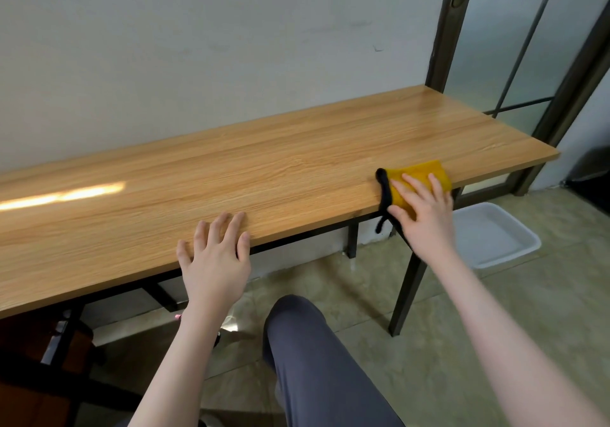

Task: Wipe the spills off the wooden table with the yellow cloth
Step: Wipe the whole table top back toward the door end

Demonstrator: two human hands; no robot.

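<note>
The right hand presses flat, fingers straight, on the yellow cloth at the near right edge of the wooden surface. The left hand rests open-fingered on the near edge, well left of the cloth.

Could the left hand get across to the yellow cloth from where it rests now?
Probably yes. The left hand rests flat at the wooden table's near edge, with bare tabletop between it and the black-trimmed yellow cloth. Only the right hand, pressing on that cloth, covers part of it.
</note>
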